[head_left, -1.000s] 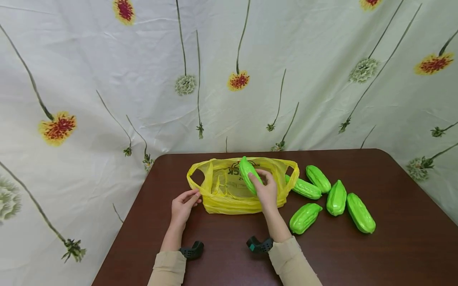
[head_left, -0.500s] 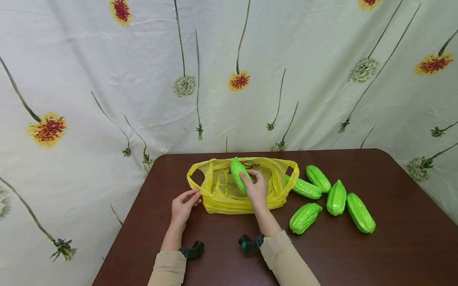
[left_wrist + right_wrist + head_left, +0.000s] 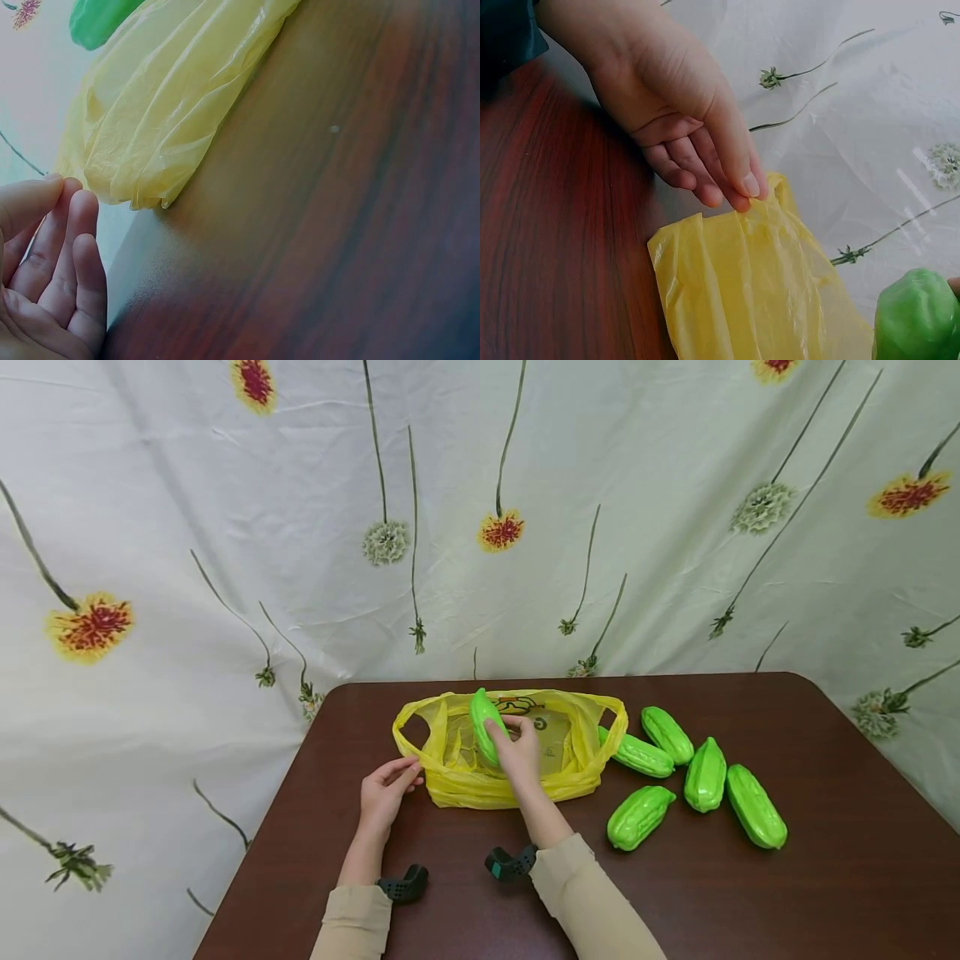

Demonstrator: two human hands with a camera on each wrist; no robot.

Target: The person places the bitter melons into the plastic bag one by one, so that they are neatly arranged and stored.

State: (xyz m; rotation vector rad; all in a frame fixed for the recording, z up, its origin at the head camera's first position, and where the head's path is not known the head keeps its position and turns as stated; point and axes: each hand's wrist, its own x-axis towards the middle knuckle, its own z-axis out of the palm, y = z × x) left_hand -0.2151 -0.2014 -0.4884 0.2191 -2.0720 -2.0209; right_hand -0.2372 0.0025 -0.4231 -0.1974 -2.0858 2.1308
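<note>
My left hand (image 3: 386, 793) pinches the left edge of a thin yellow plastic bag (image 3: 487, 789) between thumb and fingertips. The left wrist view shows that hand (image 3: 52, 262) right at the bag's edge (image 3: 165, 135). My right hand (image 3: 517, 752) holds a bright green, ribbed bitter melon (image 3: 482, 718) upright over the bag's open mouth, its pointed tip upward. The melon's lower end overlaps the bag's inside. In the right wrist view, this melon (image 3: 915, 319) appears at the lower right corner with only a bit of the right hand, and the left hand (image 3: 697, 142) pinches the bag.
Several more bitter melons (image 3: 705, 775) lie on the dark brown table (image 3: 825, 910) to the right of the bag; one (image 3: 641, 756) is partly behind the bag's right handle. A white flowered cloth (image 3: 300, 485) hangs behind the table.
My right hand has carried the bitter melon leftward over the bag's mouth. The left hand keeps its pinch on the bag, nearly still.
</note>
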